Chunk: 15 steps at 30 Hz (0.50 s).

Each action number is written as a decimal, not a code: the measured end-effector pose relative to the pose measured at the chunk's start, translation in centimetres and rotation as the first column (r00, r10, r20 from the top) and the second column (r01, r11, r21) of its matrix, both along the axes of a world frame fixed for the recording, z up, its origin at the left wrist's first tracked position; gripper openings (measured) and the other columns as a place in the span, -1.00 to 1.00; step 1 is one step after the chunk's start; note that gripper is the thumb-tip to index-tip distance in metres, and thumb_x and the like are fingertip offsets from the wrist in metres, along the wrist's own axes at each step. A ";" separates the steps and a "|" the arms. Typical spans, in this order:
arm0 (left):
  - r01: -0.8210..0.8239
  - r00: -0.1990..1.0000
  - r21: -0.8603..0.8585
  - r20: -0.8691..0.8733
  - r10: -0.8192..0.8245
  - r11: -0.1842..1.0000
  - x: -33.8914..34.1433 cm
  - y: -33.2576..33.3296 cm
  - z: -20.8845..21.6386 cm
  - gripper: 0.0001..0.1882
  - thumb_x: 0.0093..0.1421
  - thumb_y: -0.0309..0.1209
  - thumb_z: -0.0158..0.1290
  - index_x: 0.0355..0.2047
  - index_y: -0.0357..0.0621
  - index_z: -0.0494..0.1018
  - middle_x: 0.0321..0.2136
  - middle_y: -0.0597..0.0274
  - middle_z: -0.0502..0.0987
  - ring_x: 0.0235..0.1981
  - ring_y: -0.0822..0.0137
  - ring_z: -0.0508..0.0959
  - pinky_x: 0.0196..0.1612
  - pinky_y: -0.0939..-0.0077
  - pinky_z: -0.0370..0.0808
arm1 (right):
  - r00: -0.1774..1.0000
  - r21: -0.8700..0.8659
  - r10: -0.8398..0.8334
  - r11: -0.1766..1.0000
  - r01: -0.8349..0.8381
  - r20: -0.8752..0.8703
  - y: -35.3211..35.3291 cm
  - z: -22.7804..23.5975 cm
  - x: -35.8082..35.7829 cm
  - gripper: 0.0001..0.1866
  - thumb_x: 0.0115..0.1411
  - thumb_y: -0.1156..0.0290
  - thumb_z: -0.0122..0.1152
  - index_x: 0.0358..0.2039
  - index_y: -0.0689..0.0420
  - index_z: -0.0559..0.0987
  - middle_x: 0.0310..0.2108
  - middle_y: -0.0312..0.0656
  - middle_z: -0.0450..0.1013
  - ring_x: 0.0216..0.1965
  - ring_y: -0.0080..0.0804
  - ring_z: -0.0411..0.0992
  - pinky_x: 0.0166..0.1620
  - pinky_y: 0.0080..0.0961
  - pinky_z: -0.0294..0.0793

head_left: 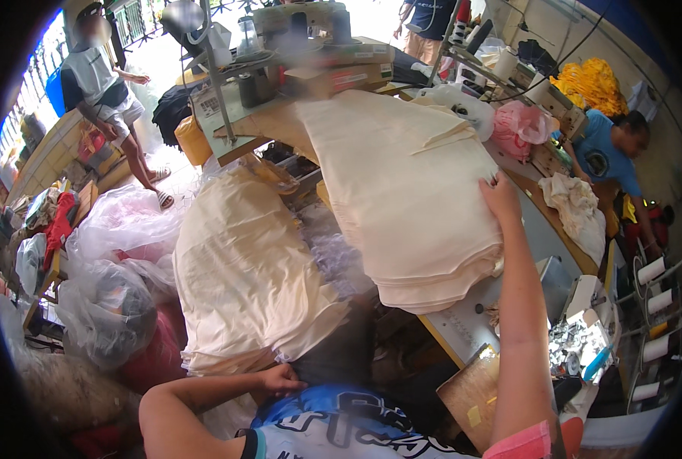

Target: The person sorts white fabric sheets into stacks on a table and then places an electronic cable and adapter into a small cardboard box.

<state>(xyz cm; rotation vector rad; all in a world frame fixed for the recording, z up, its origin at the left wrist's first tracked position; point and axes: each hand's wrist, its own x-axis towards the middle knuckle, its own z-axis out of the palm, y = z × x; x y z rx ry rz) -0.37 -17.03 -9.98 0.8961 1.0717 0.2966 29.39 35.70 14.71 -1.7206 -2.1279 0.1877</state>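
A thick stack of cream fabric pieces (413, 187) spreads over the sewing table (463, 325) in front of me, its layers fanned at the near end. My right arm reaches forward, and my right hand (500, 195) is closed at the stack's right edge, fingers bent on the fabric. Close to my waist, against my shirt, my left hand (282, 379) is curled into a fist; whatever may be inside it is hidden. Left of the stack, a second pile of cream fabric (245, 268) hangs down toward my lap.
Clear plastic bags (111, 306) crowd the left side. A sewing machine (582, 314) and thread cones (654, 310) stand at the right. A pink bag (518, 126) lies beyond the stack. One person (104, 84) stands far left, another (612, 157) bends at the right.
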 end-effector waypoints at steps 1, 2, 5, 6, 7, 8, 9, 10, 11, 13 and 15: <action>0.004 1.000 -0.009 -0.002 -0.004 1.000 -0.1 0.1 0.4 -0.44 0.30 -0.05 0.05 -0.74 -0.17 0.46 -0.83 0.35 0.37 -0.81 0.51 0.36 -0.72 0.58 0.29 | 1.000 -0.005 0.011 1.000 -0.011 -0.007 -0.1 0.1 0.0 -0.45 0.11 -0.01 0.16 -0.12 0.25 0.50 -0.12 0.13 0.52 -0.03 0.08 0.46 0.00 -0.11 0.43; 0.003 1.000 -0.019 -0.008 -0.003 1.000 0.0 0.0 0.8 -0.44 0.30 -0.05 0.05 -0.74 -0.17 0.46 -0.82 0.35 0.38 -0.80 0.51 0.37 -0.72 0.57 0.29 | 1.000 0.015 0.014 1.000 -0.014 -0.003 -0.1 0.0 -0.2 -0.44 0.11 0.00 0.16 -0.11 0.26 0.50 -0.13 0.14 0.52 -0.03 0.09 0.46 0.00 -0.11 0.43; -0.002 1.000 0.095 -0.020 0.004 0.995 0.5 -0.4 -0.3 -0.44 0.31 -0.05 0.03 -0.73 -0.17 0.46 -0.80 0.33 0.41 -0.78 0.50 0.40 -0.71 0.56 0.32 | 0.999 0.156 0.046 0.987 -0.045 -0.004 0.6 -0.8 0.2 -0.49 0.10 0.02 0.20 -0.22 0.28 0.50 -0.27 0.14 0.51 -0.17 0.11 0.47 -0.10 -0.12 0.43; -0.008 1.000 0.106 0.002 0.008 0.994 0.3 -0.4 -1.0 -0.41 0.31 -0.02 0.03 -0.76 -0.16 0.44 -0.81 0.34 0.41 -0.80 0.51 0.39 -0.72 0.56 0.31 | 0.997 0.252 0.075 0.965 -0.066 -0.026 1.4 -1.9 0.8 -0.52 0.09 0.04 0.24 -0.33 0.29 0.50 -0.38 0.11 0.51 -0.29 0.09 0.49 -0.19 -0.14 0.43; -0.021 1.000 0.113 0.020 0.019 0.993 0.4 -0.5 -1.3 -0.38 0.31 0.01 0.03 -0.79 -0.16 0.42 -0.82 0.35 0.41 -0.81 0.52 0.39 -0.72 0.56 0.29 | 0.990 0.249 0.106 0.965 -0.080 -0.091 2.3 -2.7 1.4 -0.54 0.09 0.08 0.25 -0.34 0.30 0.50 -0.40 0.12 0.51 -0.32 0.08 0.49 -0.21 -0.14 0.43; -0.023 1.000 0.110 -0.017 0.025 0.994 0.5 -0.4 -0.6 -0.38 0.31 -0.01 0.02 -0.79 -0.16 0.41 -0.82 0.36 0.40 -0.82 0.53 0.37 -0.73 0.57 0.28 | 0.994 0.056 0.084 0.995 -0.080 -0.074 2.0 -1.7 1.4 -0.51 0.10 0.10 0.22 -0.15 0.29 0.52 -0.27 0.16 0.53 -0.18 0.15 0.50 -0.10 -0.06 0.45; -0.038 0.999 0.106 0.000 0.038 0.994 0.3 -0.7 -1.5 -0.38 0.33 -0.03 0.01 -0.80 -0.16 0.41 -0.83 0.37 0.39 -0.83 0.54 0.36 -0.73 0.58 0.27 | 0.994 0.060 0.080 0.995 -0.076 -0.078 1.4 -1.3 1.3 -0.52 0.11 0.09 0.21 -0.17 0.29 0.51 -0.28 0.15 0.53 -0.18 0.14 0.50 -0.10 -0.07 0.45; -0.051 0.997 0.195 0.065 0.039 0.980 0.4 -0.7 -1.5 -0.38 0.33 -0.03 0.00 -0.79 -0.16 0.42 -0.85 0.37 0.37 -0.84 0.54 0.34 -0.75 0.58 0.26 | 0.995 0.070 0.073 0.995 -0.068 -0.073 1.2 -1.2 1.0 -0.52 0.11 0.09 0.20 -0.18 0.29 0.51 -0.29 0.14 0.53 -0.18 0.13 0.50 -0.11 -0.08 0.45; -0.054 0.998 0.187 0.050 0.045 0.981 0.8 -0.5 -0.8 -0.38 0.33 -0.03 0.00 -0.79 -0.16 0.42 -0.85 0.36 0.37 -0.85 0.53 0.33 -0.76 0.57 0.25 | 0.994 0.083 0.081 0.994 -0.076 -0.066 1.5 -1.2 1.0 -0.52 0.11 0.08 0.19 -0.19 0.28 0.50 -0.29 0.13 0.53 -0.18 0.13 0.50 -0.11 -0.08 0.45; -0.053 0.999 0.171 0.020 0.050 0.984 1.1 -0.1 1.1 -0.39 0.33 -0.03 0.00 -0.79 -0.17 0.42 -0.85 0.36 0.36 -0.86 0.52 0.32 -0.78 0.57 0.24 | 0.995 0.109 0.090 0.991 -0.083 -0.053 2.0 -1.5 1.3 -0.52 0.11 0.06 0.18 -0.21 0.27 0.49 -0.30 0.12 0.54 -0.19 0.13 0.50 -0.12 -0.08 0.44; -0.072 0.997 0.168 -0.010 0.075 0.983 1.5 -0.3 1.2 -0.38 0.32 -0.02 0.00 -0.79 -0.17 0.42 -0.86 0.35 0.35 -0.87 0.51 0.32 -0.80 0.55 0.23 | 0.996 0.070 0.083 0.994 -0.080 -0.037 1.5 -0.9 0.7 -0.51 0.11 0.04 0.17 -0.22 0.27 0.48 -0.28 0.12 0.54 -0.18 0.14 0.50 -0.10 -0.07 0.44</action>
